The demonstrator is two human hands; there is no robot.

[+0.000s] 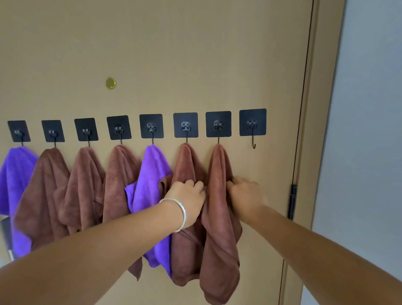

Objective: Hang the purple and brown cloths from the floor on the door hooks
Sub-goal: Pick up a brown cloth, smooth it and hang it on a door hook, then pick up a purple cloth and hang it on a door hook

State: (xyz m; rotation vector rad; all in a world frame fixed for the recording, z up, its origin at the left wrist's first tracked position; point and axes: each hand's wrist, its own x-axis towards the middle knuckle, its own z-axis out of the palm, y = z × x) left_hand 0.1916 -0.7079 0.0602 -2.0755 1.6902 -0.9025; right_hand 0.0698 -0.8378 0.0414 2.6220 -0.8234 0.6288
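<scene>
From the head camera, a tan door (176,48) fills most of the view, flat and matte, with a small brass peephole (111,83) set in its upper left part. Along the right runs the door frame (320,111), a black hinge (293,201) sitting in the gap, and past it a pale grey-blue wall (374,112).

A row of eight black square adhesive hooks crosses the door, rising slightly toward the right. Seven carry cloths. From the left: a purple cloth (10,180), three brown cloths (43,192), a second purple cloth (148,184), a sixth brown cloth (185,250) and a seventh brown cloth (220,233). The cloths overlap their neighbours at the edges and hang in loose folds against the door. The eighth hook (252,122), farthest right, hangs bare with its wire curl showing.

Both arms reach in from below. The left hand (187,197), a silver bangle (179,211) on its wrist, has its fingers curled into the fabric where the sixth and seventh cloths meet, its grip closed on the seventh brown cloth's left edge. The right hand (246,195) is somewhat blurred; its fingers curl on the same cloth's right edge, pinching it against the door.
</scene>
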